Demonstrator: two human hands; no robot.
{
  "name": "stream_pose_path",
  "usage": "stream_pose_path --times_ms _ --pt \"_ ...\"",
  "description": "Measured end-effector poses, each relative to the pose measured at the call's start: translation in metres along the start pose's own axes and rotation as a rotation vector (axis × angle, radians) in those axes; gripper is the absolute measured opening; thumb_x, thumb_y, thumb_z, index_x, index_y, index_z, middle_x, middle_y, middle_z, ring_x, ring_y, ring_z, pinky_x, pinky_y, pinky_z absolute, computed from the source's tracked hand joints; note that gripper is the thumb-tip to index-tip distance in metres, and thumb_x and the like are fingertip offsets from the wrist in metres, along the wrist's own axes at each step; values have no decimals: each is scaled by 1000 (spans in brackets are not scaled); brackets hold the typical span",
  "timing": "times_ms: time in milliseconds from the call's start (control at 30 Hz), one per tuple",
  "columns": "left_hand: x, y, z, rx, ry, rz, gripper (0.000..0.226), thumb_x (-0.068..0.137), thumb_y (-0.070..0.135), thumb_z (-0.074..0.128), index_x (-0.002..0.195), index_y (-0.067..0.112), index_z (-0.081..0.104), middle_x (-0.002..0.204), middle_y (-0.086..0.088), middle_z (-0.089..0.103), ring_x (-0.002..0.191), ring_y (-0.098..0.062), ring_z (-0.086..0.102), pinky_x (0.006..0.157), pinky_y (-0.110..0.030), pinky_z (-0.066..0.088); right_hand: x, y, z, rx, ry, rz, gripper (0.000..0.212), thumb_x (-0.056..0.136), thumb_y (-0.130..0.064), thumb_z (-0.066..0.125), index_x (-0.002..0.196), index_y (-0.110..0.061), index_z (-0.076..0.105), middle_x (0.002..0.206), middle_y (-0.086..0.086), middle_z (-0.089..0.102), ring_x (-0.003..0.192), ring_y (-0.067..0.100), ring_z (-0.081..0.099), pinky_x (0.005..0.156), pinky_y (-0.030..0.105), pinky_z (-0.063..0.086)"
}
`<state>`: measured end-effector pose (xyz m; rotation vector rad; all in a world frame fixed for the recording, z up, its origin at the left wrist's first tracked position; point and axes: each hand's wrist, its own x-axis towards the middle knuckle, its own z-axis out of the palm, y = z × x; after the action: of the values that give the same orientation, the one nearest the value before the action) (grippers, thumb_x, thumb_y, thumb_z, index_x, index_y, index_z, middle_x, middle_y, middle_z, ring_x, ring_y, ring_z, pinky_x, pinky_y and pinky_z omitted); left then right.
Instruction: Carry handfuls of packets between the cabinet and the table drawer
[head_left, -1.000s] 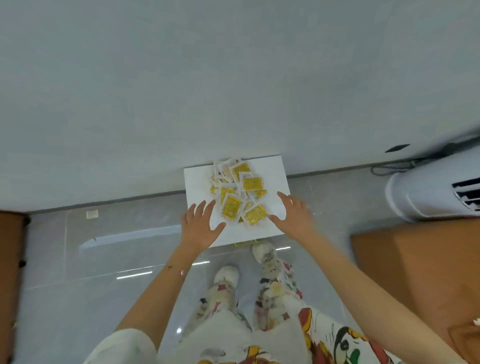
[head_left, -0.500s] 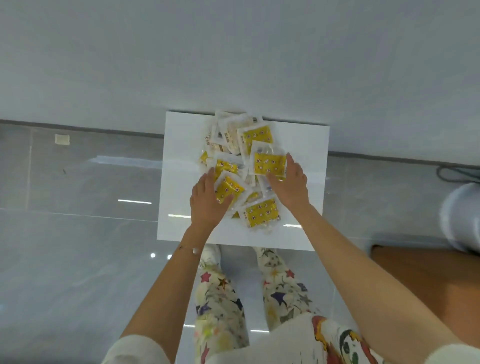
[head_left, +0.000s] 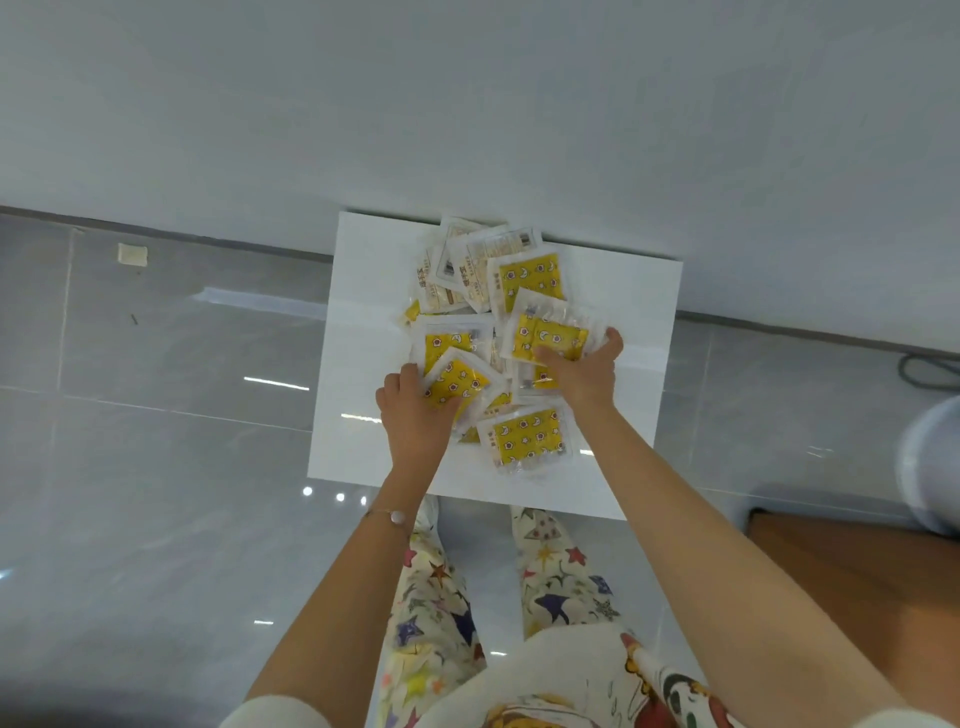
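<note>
Hands work a heap of yellow sachets (head_left: 501, 332) piled on a white board (head_left: 363, 364) lying on grey floor tiles. Left hand (head_left: 415, 421) grips one sachet (head_left: 454, 387) at the heap's near-left edge; right hand (head_left: 584, 374) grips another sachet (head_left: 550, 338) on the heap's right side.

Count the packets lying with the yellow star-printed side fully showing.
5. One at the pile's back right, one gripped by the right hand, one mid-left, one gripped by the left hand, one nearest the front. Others may lie hidden underneath.
</note>
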<state>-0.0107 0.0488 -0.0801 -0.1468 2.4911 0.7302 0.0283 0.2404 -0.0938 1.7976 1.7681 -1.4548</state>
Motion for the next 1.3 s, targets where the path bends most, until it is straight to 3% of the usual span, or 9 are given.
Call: stream_pose_path --times_ms 200,400,533,633,700,900,1067,1200,1300 --pt "-9 -2 -10 -286 -19 -18 25 84 20 68 94 12 46 83 -1 55 71 -18 54 62 -29 45 5 10 -14 118 -182 14 61 64 -17 85 117 -8 56 112 7 67 101 26 66 89 45 55" --pt "-20 -4 -25 -394 1 -27 23 92 14 58 114 14 50 89 14 58 76 2 60 62 -12 46 -7 13 -26 309 -210 -6 38 75 -2 75 97 -23 53 103 3 66 99 25 66 88 47 55" --pt "-27 -1 -35 -505 22 -16 26 93 8 56 117 13 47 93 15 58 76 13 60 60 -6 48 -16 12 -41 306 -138 -45 37 81 -6 71 108 -19 50 108 4 64 99 24 65 83 38 55" --pt "-37 6 -48 -603 15 -33 29 93 9 58 119 13 47 98 10 60 82 5 63 63 -10 52 -30 4 -57 331 -104 -32 43 83 -11 71 117 -17 47 116 5 63 102 23 64 85 39 54" --pt "-47 12 -64 -669 -1 -37 30 92 11 59 119 17 46 102 9 61 89 -2 64 69 -16 56 -46 -7 -70 329 -120 -60 37 83 -11 70 113 -19 49 114 4 64 99 22 65 84 38 55" --pt "-94 36 -130 -808 -11 -8 30 89 10 64 111 25 50 106 1 64 92 -10 67 74 -25 58 -132 -58 -98 218 -278 -267 35 83 -17 74 113 -15 55 101 -1 69 85 13 68 60 19 52" --pt "-149 38 -196 -834 22 -37 35 84 10 70 113 14 51 103 -10 66 94 -25 68 82 -48 57 -216 -103 -110 94 -374 -448 30 84 -21 72 110 -20 57 98 -5 69 87 10 68 70 24 56" --pt "-194 28 -249 -926 151 -41 36 85 7 69 114 15 48 102 -5 65 93 -24 67 74 -36 57 -283 -134 -105 13 -485 -542 37 85 -22 72 118 -21 54 104 -5 67 92 11 67 76 29 56" --pt "-221 1 -290 -1008 274 -64 38 85 8 69 116 14 48 102 -3 65 93 -21 67 70 -29 55 -336 -148 -88 -55 -588 -602 26 87 -17 69 106 -27 54 99 -7 66 86 7 66 67 22 55"
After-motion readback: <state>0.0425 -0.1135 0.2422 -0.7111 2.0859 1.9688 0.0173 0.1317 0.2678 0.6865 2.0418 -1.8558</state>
